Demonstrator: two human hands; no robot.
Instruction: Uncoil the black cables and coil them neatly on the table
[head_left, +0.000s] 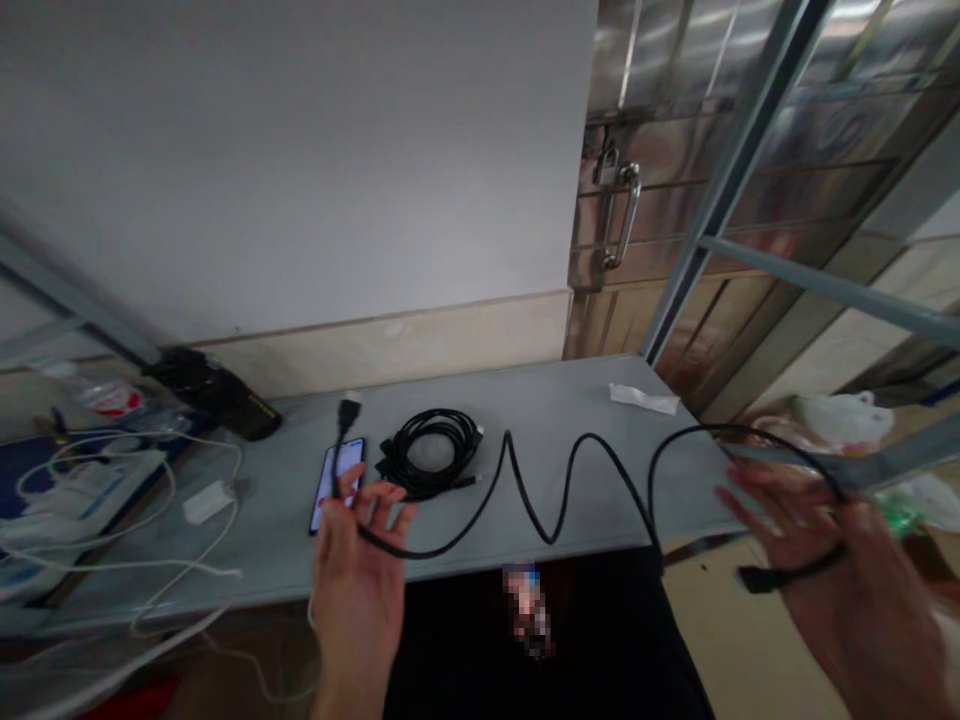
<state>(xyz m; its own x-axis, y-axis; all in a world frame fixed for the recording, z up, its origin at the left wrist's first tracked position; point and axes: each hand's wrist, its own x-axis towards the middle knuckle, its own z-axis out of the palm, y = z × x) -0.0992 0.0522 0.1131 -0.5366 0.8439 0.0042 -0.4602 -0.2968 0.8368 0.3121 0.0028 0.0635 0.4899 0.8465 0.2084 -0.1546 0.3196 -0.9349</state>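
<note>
A long black cable (551,540) runs in loose waves between my two hands. My left hand (356,580) pinches it close to one end, with a plug (349,410) standing up above the thumb. At the right, my right hand (847,570) grips the other end; the fingers are partly blurred. The cable loops over that hand, and its second plug (757,578) points left across the palm. A coil of black cable (409,430) lies on the grey table beyond my left hand. Partly behind that hand is a phone (351,455) with its screen lit.
White cords, a white adapter (208,502), a clear bottle (112,395) and a black bottle-like object (225,395) occupy the table's left. A white strip (643,399) lies at the right back. Metal posts (720,200) rise at the right, near plastic bags (847,415).
</note>
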